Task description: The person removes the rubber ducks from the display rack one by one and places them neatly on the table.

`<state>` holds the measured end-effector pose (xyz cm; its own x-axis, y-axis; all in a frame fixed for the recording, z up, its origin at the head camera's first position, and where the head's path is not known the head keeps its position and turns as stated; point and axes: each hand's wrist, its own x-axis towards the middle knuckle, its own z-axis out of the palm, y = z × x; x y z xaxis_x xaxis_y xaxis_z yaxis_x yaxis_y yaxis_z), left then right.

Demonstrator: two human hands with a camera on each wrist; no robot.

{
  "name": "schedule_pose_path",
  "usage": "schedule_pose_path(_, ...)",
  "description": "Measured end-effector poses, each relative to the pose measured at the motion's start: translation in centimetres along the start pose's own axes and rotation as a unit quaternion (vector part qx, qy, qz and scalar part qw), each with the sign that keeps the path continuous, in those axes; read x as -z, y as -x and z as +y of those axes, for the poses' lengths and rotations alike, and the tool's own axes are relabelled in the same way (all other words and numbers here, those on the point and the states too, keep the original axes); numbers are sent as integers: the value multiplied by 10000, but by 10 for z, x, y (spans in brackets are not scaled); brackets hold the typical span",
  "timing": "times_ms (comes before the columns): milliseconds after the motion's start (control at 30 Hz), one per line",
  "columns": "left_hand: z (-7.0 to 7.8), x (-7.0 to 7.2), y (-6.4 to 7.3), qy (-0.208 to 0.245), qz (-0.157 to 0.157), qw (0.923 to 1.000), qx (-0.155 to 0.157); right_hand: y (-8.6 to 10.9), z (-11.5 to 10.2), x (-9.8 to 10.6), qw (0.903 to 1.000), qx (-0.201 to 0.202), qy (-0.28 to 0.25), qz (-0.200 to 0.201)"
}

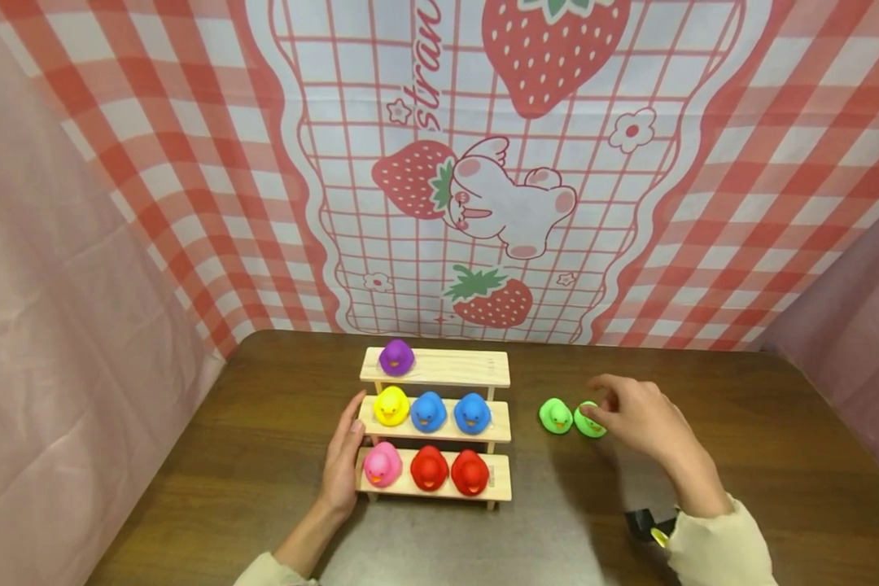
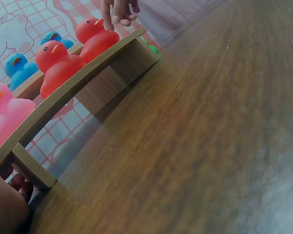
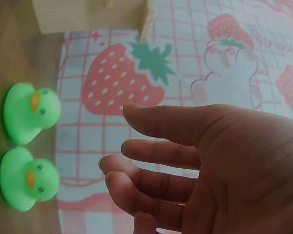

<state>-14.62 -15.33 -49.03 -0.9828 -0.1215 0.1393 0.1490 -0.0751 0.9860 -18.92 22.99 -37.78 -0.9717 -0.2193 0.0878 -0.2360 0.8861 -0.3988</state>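
Note:
A three-step wooden display stand [image 1: 439, 427] stands on the table, my left hand [image 1: 342, 464] at its left side. The left wrist view has those fingers [image 2: 20, 186] curled in by the end leg, gripping it. On the bottom step sit a pink duck [image 1: 382, 465] and two red ducks [image 1: 429, 468]. The middle step holds a yellow duck [image 1: 391, 406] and two blue ducks [image 1: 428, 413]; a purple duck [image 1: 396, 358] is on top. My right hand [image 1: 648, 419] hovers, fingers loosely bent and holding nothing, above two green ducks [image 3: 30, 113] on the table.
The brown wooden table [image 1: 264, 431] ends at a checked strawberry cloth [image 1: 498, 179] behind. Pink curtains [image 1: 66, 325] hang at both sides. A small black object [image 1: 640, 523] with a yellow part lies near my right sleeve [image 1: 721, 545].

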Motion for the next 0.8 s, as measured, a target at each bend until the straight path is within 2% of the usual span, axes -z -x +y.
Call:
schedule_pose_path(400,-4,0,1,142,-71,9999,-46,-7,-33,3,9988,309,-207,311)
schedule_pose_path(800,-1,2,0,61,-107,9999,17,-18,-59,4,9980,415,-381,279)
